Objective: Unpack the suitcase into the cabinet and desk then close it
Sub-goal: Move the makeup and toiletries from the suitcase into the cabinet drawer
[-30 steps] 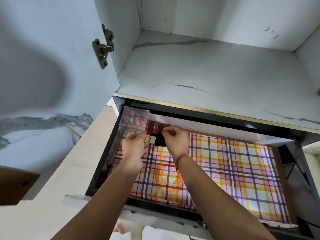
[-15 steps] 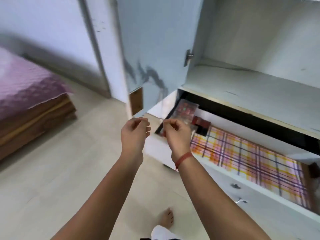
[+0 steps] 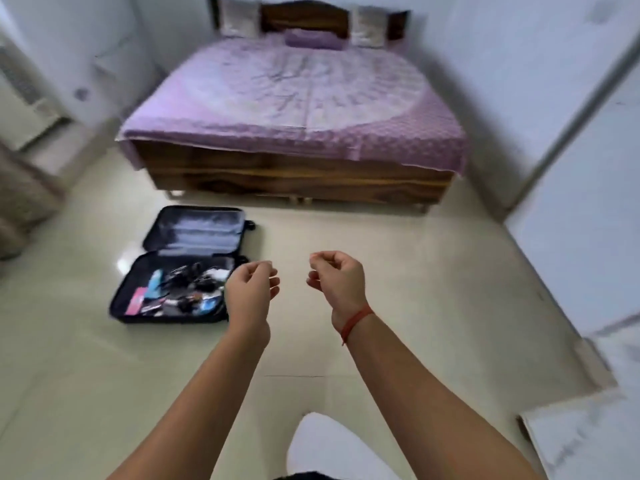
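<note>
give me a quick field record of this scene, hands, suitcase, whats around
left hand: raised, fingers loosely curled, holds nothing
right hand: raised, fingers loosely curled, holds nothing; red thread on wrist
suitcase: black, open flat on the floor, ahead and left of the hands
suitcase lid half: looks empty, lined grey
suitcase near half: still holds small mixed items, too blurred to name
bed: behind the suitcase, purple cover, wooden frame
task state: unpacking unfinished, suitcase not closed

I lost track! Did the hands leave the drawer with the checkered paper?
Yes. Both the left hand and right hand came away from the drawer; they now hang empty over the floor beside the open suitcase.
</note>
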